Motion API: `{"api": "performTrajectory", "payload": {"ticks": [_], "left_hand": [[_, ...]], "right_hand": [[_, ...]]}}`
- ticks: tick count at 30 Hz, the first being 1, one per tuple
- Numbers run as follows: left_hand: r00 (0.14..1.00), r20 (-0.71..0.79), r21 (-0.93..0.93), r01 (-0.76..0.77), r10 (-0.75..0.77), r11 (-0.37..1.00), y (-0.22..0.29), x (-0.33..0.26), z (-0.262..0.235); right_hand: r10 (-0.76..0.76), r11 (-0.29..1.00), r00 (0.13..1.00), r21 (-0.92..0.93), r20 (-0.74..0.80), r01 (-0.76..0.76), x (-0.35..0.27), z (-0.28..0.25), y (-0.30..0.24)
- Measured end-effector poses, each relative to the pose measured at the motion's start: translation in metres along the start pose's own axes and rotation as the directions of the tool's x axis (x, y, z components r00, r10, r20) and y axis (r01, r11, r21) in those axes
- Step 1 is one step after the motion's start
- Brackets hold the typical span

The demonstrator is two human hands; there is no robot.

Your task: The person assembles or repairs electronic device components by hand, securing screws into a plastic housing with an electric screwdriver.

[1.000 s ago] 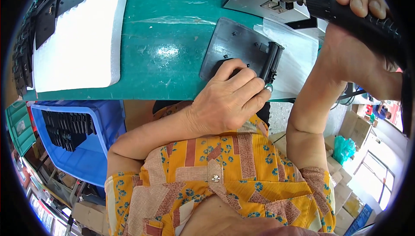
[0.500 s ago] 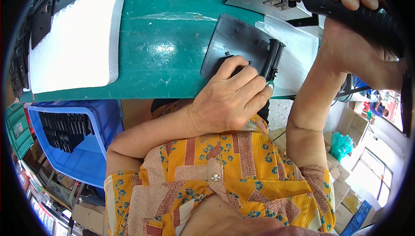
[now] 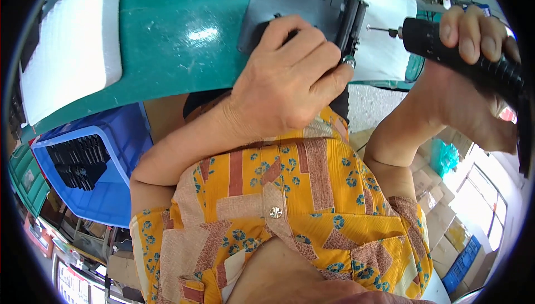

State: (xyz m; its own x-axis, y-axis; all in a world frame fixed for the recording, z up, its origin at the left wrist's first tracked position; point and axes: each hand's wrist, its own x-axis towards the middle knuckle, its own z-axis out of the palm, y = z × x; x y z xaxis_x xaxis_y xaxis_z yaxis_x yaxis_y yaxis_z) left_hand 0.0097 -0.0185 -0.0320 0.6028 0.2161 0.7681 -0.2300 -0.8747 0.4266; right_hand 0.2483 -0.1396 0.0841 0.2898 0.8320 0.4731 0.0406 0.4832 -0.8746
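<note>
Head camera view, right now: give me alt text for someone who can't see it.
A person's left hand rests on a black panel on a green table, while the right hand holds a black screwdriver, its bit pointing left toward the panel. At the left, below the table edge, a blue bin holds black parts.

We can read no words, numbers, brands or signs here; on the black, cylindrical powered screwdriver [image 3: 432,41] we make out only tiny pale marks, too small to decipher.
</note>
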Motion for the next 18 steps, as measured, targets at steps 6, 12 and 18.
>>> {"api": "performTrajectory", "payload": {"ticks": [6,12,18], "left_hand": [[1.0,-0.029,-0.014,-0.012,0.012,1.0,-0.005,-0.003,0.005],[0.998,-0.064,0.007,-0.015,0.015,1.0,-0.003,-0.006,0.007],[1.0,-0.018,0.02,-0.02,0.021,1.0,0.004,0.011,-0.012]], "right_hand": [[0.065,0.998,0.998,-0.009,-0.017,-0.065,-0.005,0.091,0.001],[0.075,0.997,0.997,-0.012,0.011,-0.074,-0.008,0.073,-0.001],[0.083,0.997,0.995,-0.008,0.056,-0.082,-0.006,0.08,0.007]]}}
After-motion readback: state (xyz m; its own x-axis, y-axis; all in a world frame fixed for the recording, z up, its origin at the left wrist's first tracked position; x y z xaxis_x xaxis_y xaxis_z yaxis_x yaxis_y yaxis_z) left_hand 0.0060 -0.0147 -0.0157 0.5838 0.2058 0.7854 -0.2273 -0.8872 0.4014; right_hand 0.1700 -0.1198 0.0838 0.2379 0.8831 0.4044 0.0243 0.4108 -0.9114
